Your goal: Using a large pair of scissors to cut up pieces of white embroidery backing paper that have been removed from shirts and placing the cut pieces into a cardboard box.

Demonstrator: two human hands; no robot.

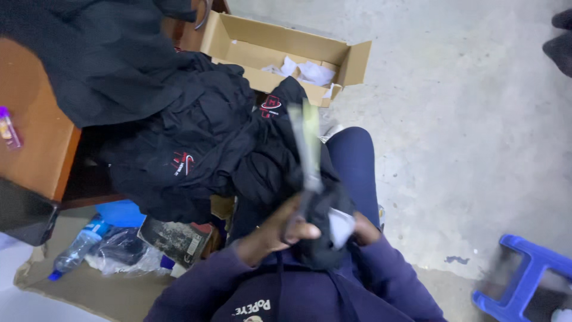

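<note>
From the head camera, the left hand [285, 229] has its fingers curled tight around a black garment [319, 235] and a blurred clear strip [308, 149] that rises from the fist, held over the lap. The right hand [364, 229] is mostly hidden behind the garment and its white tag [341, 228], so I cannot tell its grip. A black clothes pile [190, 131] lies to the left, with a cardboard box [280, 50] beyond and a blue stool [527, 277] at right.
</note>
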